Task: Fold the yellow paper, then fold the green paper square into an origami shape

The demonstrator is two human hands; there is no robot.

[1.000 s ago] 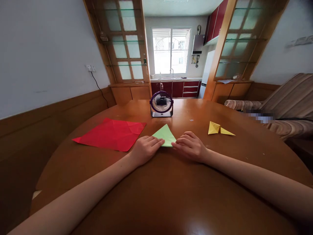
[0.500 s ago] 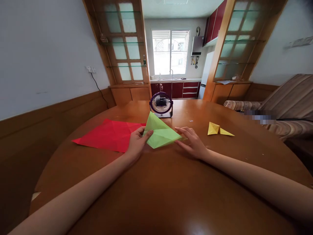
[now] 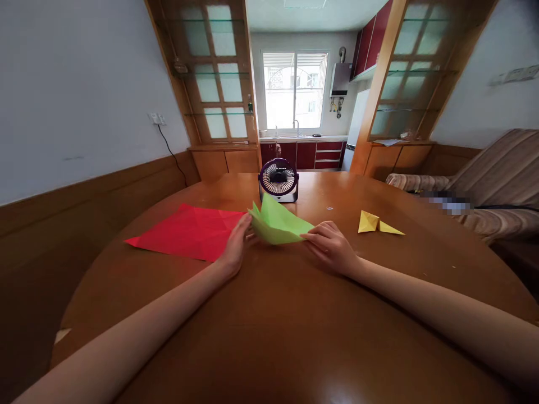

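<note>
A folded sheet of green paper (image 3: 280, 225) is held above the table in front of me, its layers parted at the upper left. My right hand (image 3: 332, 247) pinches the paper's right corner between thumb and fingers. At the other side, my left hand (image 3: 236, 245) has its fingers stretched out along the paper's left edge; its thumb is partly hidden. A creased sheet of red paper (image 3: 185, 233) lies flat on the table to the left, its right end close to my left hand. Off to the right rests a small folded yellow paper piece (image 3: 369, 222).
A small purple fan (image 3: 278, 178) stands on the round wooden table (image 3: 269, 325) just behind the green paper. A striped armchair (image 3: 497, 174) is at the right. Beyond the table are wooden cabinets (image 3: 223, 160) and a kitchen with a window (image 3: 295, 90).
My right hand has closed on the green paper's right corner. My left thumb has come off the paper's face. The paper has tilted, and its layers have spread apart at the left.
</note>
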